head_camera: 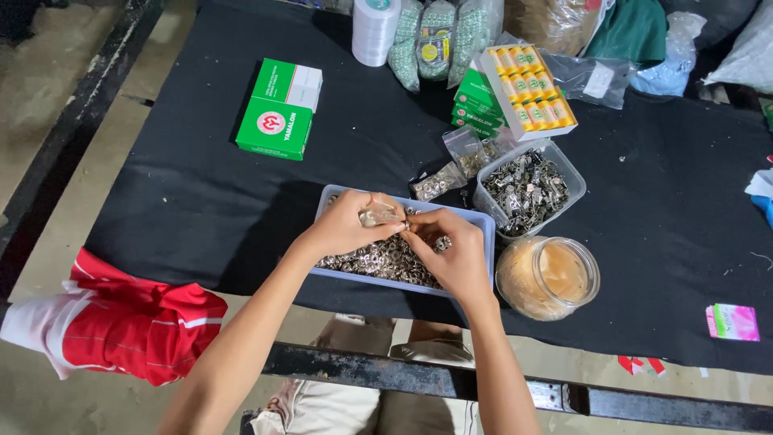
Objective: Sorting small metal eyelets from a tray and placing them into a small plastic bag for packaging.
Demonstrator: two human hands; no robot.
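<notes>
— Left hand (348, 223)?
— Curled shut around a small clear plastic bag (378, 214), above the shallow blue plastic tray (483, 242) of little silver metal rings (385, 259).
— Right hand (452, 251)?
— Pinched nearly shut beside the bag; couldn't tell what was held.

Jar (547, 278) right of tray (483, 234) (touching)

Both hands over a tray of small metal rings on a black-covered table.
Left hand (348, 224) pinches a small clear bag (378, 215); right hand (451, 248) meets it above the blue tray (483, 234). Clear tub of metal clips (527, 189) and a jar (549, 278) just right of the tray; green box (279, 109) well apart at back left.
</notes>
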